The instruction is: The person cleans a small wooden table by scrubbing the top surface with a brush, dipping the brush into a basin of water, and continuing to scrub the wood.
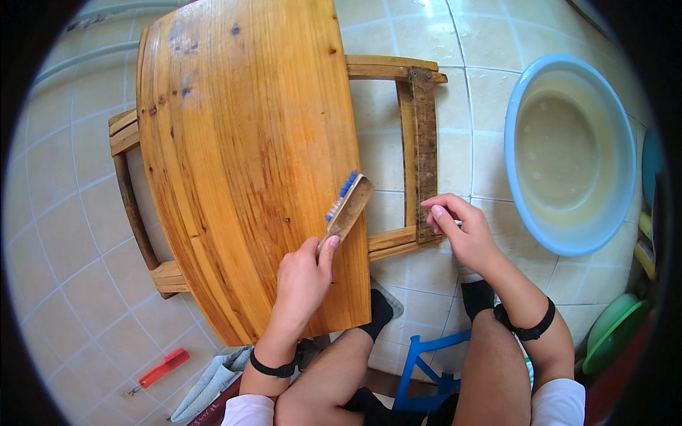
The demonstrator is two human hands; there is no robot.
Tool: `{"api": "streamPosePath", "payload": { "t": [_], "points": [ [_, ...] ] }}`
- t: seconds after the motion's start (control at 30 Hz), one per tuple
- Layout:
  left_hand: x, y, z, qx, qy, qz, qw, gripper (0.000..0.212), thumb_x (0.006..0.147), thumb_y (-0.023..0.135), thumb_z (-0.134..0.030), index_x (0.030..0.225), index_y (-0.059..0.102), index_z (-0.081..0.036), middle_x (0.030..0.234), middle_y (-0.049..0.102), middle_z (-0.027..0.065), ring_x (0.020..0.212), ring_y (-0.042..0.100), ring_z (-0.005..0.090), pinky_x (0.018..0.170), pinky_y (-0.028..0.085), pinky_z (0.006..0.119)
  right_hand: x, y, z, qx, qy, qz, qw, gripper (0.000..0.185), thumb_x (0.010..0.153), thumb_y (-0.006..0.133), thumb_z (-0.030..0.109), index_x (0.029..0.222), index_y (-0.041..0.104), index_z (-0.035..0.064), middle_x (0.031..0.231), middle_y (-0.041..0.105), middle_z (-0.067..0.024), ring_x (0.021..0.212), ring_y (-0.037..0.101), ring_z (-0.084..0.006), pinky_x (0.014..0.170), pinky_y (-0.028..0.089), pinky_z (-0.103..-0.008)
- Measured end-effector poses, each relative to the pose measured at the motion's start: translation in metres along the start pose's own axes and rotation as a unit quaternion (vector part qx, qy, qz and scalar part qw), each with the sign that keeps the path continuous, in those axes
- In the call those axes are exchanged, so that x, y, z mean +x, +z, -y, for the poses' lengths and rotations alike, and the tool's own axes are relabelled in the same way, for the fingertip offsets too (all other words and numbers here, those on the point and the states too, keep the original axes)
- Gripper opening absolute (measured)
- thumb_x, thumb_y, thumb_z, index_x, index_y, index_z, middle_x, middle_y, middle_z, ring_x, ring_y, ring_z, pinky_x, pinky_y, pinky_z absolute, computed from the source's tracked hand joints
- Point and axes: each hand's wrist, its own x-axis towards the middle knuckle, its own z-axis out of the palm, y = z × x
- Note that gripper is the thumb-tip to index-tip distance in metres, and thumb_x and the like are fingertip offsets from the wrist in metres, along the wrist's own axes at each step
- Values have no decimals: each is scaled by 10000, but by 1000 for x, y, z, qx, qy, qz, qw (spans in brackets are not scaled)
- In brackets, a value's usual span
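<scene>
A wooden-handled scrub brush [349, 207] with blue and white bristles is in my left hand [306, 277], tilted up over the right edge of a varnished wooden tabletop [240, 160]. Its bristles face left; whether they touch the wood I cannot tell. My right hand [461, 229] hangs beside the dark crossbar of the table's wooden legs [425, 154], fingers loosely curled. Whether something thin lies in or behind those fingers is unclear. Dark knots and reddish streaks mark the tabletop, and part of it looks wet and shiny.
A blue basin [559, 154] of cloudy water stands at the right on the tiled floor. A red brush [164, 367] and a folded pale cloth [213, 381] lie at lower left. A blue plastic stool [413, 367] is between my legs, and green basins [613, 330] are at lower right.
</scene>
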Motion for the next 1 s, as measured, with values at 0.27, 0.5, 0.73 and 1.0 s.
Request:
{"api": "streamPosePath", "payload": {
  "t": [0.27,0.5,0.73,1.0],
  "points": [
    [23,-9,-3,74,54,-54,994,416,894,495,-339,665,517,8,526,523,199,501,551,351,482,421,422,3,8,-3,-43,17,3,999,194,913,453,136,988,570,1,742,556,-35,673,509,-91,628,431,-225],
    [4,-11,6,64,62,-78,993,408,896,506,-313,675,507,30,526,500,203,466,526,334,465,403,388,2,12,-7,-87,4,22,996,195,916,449,134,989,569,-1,737,550,-25,672,498,-84,622,421,-220],
    [-1,-17,7,-11,-69,-18,997,394,895,508,-293,673,508,32,544,489,223,520,495,400,469,385,419,-2,15,-9,-86,13,19,996,196,914,456,142,988,573,3,733,554,-23,666,499,-83,616,422,-217],
    [26,-16,-4,115,70,-98,986,387,898,476,-328,687,534,-9,548,531,246,529,536,430,489,436,477,1,21,-6,-67,42,13,997,169,901,468,139,956,573,18,680,542,-42,605,511,-115,581,434,-251]
  ]
}}
